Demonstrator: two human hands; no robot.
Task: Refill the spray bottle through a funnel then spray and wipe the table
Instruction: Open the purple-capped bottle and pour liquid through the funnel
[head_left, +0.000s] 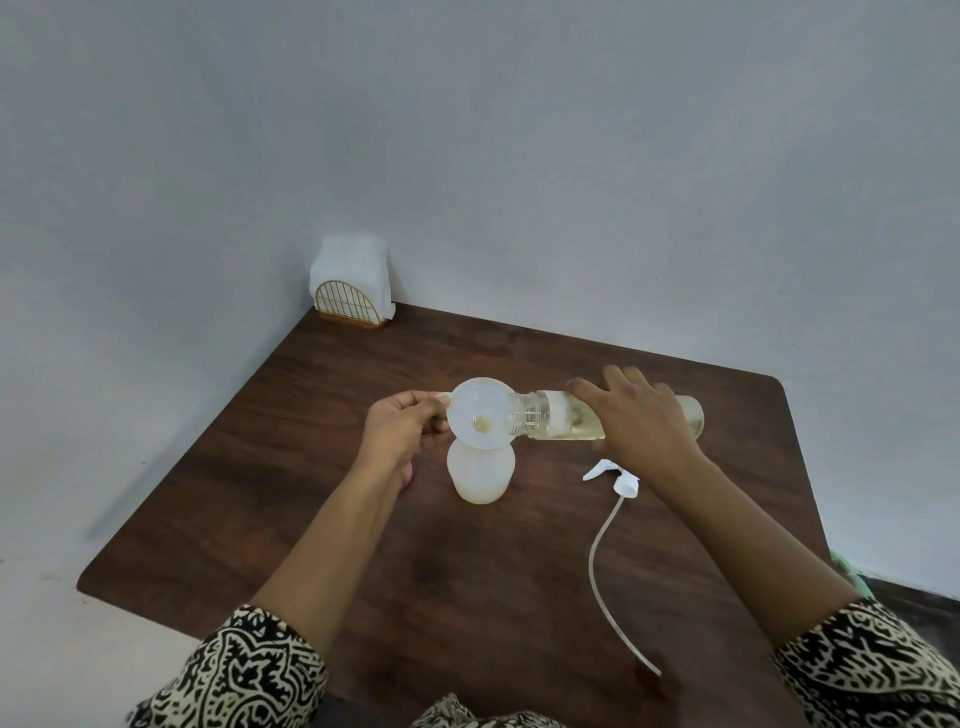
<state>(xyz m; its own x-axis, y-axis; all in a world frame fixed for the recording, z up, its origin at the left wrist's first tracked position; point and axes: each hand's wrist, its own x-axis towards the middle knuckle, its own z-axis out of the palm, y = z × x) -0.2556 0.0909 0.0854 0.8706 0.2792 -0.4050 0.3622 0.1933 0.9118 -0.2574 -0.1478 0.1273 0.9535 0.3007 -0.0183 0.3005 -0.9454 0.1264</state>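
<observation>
Spray bottle (481, 472) stood upright on the desk (311, 467), just below and right of the left hand (402, 426). Funnel (478, 413) sat in its neck; left hand pinched the funnel's rim tab at its fingertips. Right hand (636, 421) gripped the refill bottle (597, 418) from above, held near horizontal, mouth over the funnel's right edge, left of that hand. Yellowish liquid visible inside bottle and at funnel throat. Detached sprayer head (615, 475) with tube lay on the desk just below the right hand
</observation>
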